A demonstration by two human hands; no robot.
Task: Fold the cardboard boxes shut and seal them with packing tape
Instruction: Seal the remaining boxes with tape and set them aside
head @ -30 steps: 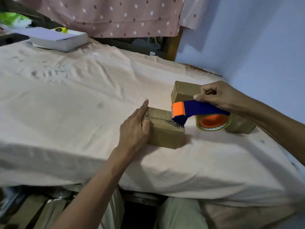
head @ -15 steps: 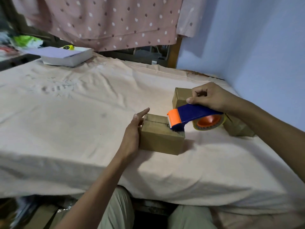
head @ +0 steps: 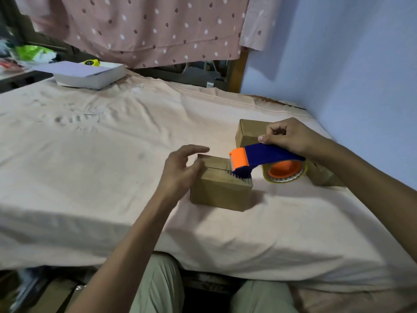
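Note:
A small brown cardboard box (head: 220,194) sits on the cloth-covered table near its front edge, its top flaps folded down. My right hand (head: 291,137) grips the handle of a blue and orange tape dispenser (head: 264,158), whose toothed front end rests on the right part of the box's top. The tape roll (head: 285,173) hangs beyond the box's right side. My left hand (head: 180,170) hovers blurred at the box's left end, fingers spread and loosely bent, thumb close to the top edge. A second brown box (head: 244,134) lies behind the dispenser, partly hidden by my right hand.
A pale pink cloth (head: 101,154) covers the whole table. A white flat box (head: 90,75) with a yellow object behind it stands at the far left. A blue wall (head: 349,64) runs close along the right side. Another cardboard piece (head: 325,177) shows under my right forearm.
My left hand has lifted off the box's left end and spread its fingers. The dispenser stays with its front end on the box top.

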